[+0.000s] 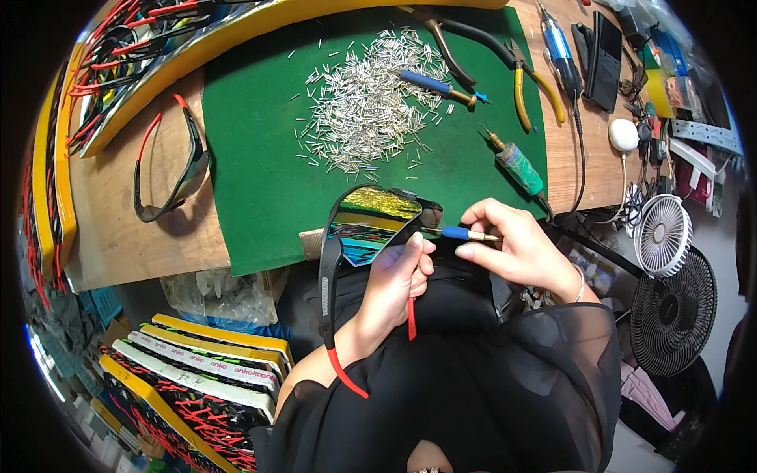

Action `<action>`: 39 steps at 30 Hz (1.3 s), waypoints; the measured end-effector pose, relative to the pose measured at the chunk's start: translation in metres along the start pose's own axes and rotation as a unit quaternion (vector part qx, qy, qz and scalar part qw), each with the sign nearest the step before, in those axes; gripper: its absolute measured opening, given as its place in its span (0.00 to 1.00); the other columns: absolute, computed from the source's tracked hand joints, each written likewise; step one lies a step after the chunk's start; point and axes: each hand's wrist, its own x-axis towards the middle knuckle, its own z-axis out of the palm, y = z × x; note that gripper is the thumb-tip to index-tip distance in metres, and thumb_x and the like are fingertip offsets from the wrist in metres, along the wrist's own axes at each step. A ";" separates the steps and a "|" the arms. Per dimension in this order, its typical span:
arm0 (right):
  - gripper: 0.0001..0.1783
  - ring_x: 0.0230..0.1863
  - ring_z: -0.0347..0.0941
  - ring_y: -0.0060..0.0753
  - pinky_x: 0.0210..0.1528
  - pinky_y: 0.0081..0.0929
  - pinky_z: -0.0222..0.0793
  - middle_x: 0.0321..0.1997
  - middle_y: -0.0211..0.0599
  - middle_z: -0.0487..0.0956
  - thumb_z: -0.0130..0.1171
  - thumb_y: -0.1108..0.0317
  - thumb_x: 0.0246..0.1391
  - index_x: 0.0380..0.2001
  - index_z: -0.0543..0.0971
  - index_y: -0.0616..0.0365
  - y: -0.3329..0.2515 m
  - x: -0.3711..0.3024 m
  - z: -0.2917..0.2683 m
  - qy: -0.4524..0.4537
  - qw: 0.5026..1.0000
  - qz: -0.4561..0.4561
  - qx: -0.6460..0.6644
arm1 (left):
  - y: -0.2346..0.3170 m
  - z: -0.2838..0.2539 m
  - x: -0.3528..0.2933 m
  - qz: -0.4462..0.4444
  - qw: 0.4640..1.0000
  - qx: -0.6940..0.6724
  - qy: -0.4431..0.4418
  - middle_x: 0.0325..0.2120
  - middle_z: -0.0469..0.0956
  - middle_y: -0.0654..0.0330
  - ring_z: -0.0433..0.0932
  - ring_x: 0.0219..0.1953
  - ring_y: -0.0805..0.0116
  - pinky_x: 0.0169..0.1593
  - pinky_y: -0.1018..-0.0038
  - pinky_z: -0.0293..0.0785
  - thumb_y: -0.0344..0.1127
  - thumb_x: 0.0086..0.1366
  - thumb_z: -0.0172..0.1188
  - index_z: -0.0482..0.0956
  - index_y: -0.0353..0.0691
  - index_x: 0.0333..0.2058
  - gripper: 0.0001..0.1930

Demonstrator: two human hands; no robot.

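Your left grip [396, 285] is clamping red-tipped, mirrored black sunglasses [374, 225], your right grip [514, 246] pinching a blue screwdriver [460, 233]; silver pins [359, 114] are lying toward the counter's [150, 244] far edge.

Bright, fairly even light fills the green cloth mat [252, 181]; small silver metal pins [367, 114] glint. Soft shadow edges the black-and-red wraparound glasses [192, 175] on the brown wooden tabletop [102, 240]. The mirrored yellow-and-blue lens [371, 224] reflects vividly. Fisheye curvature bends the surroundings, with blackened corners.
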 end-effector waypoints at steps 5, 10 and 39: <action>0.12 0.22 0.67 0.32 0.26 0.24 0.64 0.21 0.35 0.70 0.59 0.66 0.46 0.30 0.71 0.62 0.005 -0.003 -0.002 -0.001 0.998 -0.048 -0.051 | 0.001 0.000 0.000 -0.006 1.000 -0.001 -0.009 0.16 0.66 0.67 0.53 0.12 0.85 0.15 0.87 0.50 0.42 0.65 0.47 0.70 0.35 0.32 0.14; 0.13 0.22 0.69 0.34 0.27 0.26 0.66 0.20 0.37 0.71 0.59 0.64 0.47 0.30 0.72 0.64 -0.006 -0.002 -0.002 -0.020 0.999 0.041 -0.007 | 0.001 0.001 0.000 -0.005 1.000 0.001 -0.005 0.16 0.66 0.67 0.53 0.12 0.85 0.15 0.87 0.50 0.42 0.65 0.47 0.70 0.35 0.32 0.15; 0.13 0.25 0.70 0.41 0.25 0.31 0.66 0.28 0.41 0.69 0.59 0.66 0.44 0.30 0.69 0.60 0.005 -0.003 0.001 -0.017 0.965 -0.108 -0.237 | 0.000 0.000 0.000 -0.002 1.000 -0.001 -0.002 0.16 0.67 0.65 0.52 0.11 0.86 0.14 0.86 0.47 0.43 0.65 0.46 0.70 0.32 0.33 0.16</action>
